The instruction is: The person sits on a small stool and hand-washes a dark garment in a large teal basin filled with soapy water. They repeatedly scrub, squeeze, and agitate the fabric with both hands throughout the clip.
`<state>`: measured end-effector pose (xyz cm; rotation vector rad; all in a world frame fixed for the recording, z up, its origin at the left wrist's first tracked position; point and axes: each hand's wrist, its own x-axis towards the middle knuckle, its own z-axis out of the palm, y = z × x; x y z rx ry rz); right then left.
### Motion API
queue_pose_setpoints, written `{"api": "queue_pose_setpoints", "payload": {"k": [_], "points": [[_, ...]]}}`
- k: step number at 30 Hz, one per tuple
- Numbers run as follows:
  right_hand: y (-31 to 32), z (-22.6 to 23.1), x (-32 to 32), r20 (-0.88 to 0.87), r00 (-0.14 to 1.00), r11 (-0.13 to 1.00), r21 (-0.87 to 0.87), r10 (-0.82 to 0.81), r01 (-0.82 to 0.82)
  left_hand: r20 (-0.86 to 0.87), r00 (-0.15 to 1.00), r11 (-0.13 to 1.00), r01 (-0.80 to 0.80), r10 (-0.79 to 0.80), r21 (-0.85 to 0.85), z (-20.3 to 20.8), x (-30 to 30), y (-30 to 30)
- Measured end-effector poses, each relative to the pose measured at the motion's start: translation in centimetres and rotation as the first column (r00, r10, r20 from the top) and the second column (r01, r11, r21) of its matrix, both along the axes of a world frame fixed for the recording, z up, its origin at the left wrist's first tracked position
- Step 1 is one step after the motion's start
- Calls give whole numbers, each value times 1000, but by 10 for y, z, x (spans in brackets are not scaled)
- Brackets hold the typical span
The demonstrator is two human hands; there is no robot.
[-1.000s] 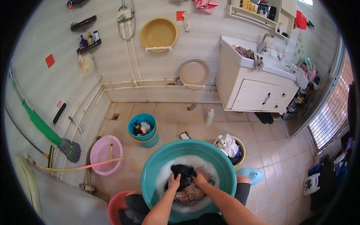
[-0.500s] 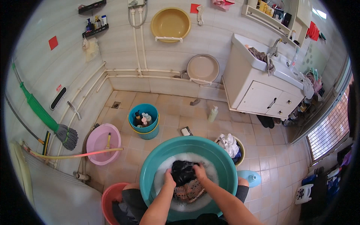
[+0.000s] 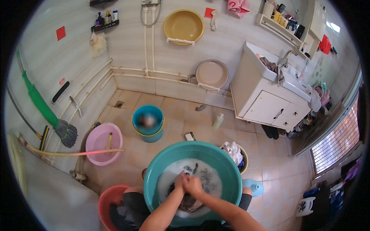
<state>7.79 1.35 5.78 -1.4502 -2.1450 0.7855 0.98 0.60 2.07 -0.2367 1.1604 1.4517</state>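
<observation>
A large teal basin [image 3: 229, 165] of sudsy water stands between my knees. Inside it, my left hand [image 3: 179, 180] and my right hand [image 3: 193, 185] are pressed together, fingers closed round a bunched black cloth [image 3: 195, 168]. Most of that cloth is hidden by the hands and foam; a dark tip pokes out beyond them. Under my wrists lies a tan patterned cloth [image 3: 189, 205], partly sunk in the suds [image 3: 212, 179].
Around the basin stand a red tub [image 3: 106, 206] with dark cloth, a pink basin [image 3: 96, 140], a blue bucket [image 3: 152, 134], a laundry-filled pale basin [image 3: 245, 161], a pump bottle [image 3: 218, 120] and a blue container [image 3: 256, 187]. A hose [image 3: 69, 154] hangs over the pink basin.
My hands were apart, with the black cloth spread between them; now they meet, and the cloth is bunched and mostly covered. The view has shifted slightly.
</observation>
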Motion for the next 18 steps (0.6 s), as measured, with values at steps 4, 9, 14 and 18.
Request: {"api": "queue_pose_setpoints", "payload": {"k": [4, 9, 14, 18], "points": [[-14, -10, 6, -188, 982, 996, -90, 1, -18, 261, 965, 1000, -9, 9, -4, -48, -3, 1], [41, -53, 44, -77, 895, 814, -456, -439, 360, -298, 927, 939, 129, -228, -319, 28, 0, 1], [32, -94, 71, 210, 957, 969, -188, 198, -159, -270, 882, 890, 278, -386, -362, -69, -21, -4], [47, -92, 55, 26, 929, 806, -489, -368, 333, -140, 990, 895, -81, 21, -439, -152, -7, 8]]}}
